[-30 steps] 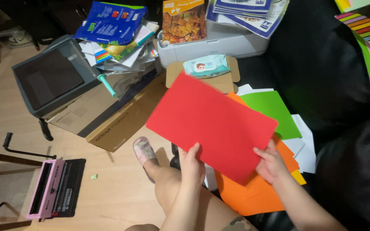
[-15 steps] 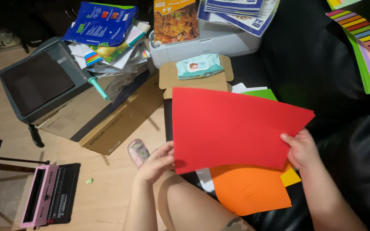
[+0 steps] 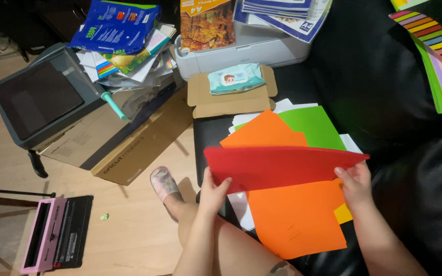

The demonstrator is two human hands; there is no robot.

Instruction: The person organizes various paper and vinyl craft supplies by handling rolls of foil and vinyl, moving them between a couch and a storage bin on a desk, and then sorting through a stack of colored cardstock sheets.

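Pale wood flooring [image 3: 129,230] on our left, black leather seat [image 3: 410,204] on our right, paper clutter between.

We hold a red card sheet [image 3: 282,166] nearly edge-on, tilted flat, above loose sheets on the seat. Our left hand [image 3: 213,191] pinches its left edge, thumb on top, fingers under. Our right hand [image 3: 354,181] pinches the right corner the same way. Directly beneath lie an orange sheet [image 3: 295,220], a green sheet [image 3: 313,125], white paper [image 3: 241,209] and a yellow corner [image 3: 344,214].

Risk, as we judge it: the sheet is thin and gripped only at two edges, so it could sag and crease in the middle. Lowered carelessly, it could also push the loose orange sheet off the seat edge toward the floor.

Packages:
- Pale teal wipes pack [image 3: 235,78], soft and rectangular, lies on an open cardboard box [image 3: 226,102] just beyond the sheets.
- Blue glossy paper pack [image 3: 116,25] tops a leaning stack, upper left.
- Orange pack with an autumn-leaf picture [image 3: 206,25] sits on a white printer [image 3: 246,51].
- Long brown carton [image 3: 129,153] lies on the floor under a grey machine [image 3: 42,97].
- Pink binding machine [image 3: 52,235] sits lower left.
- Striped colour-sample pack [image 3: 436,36] lies far right.
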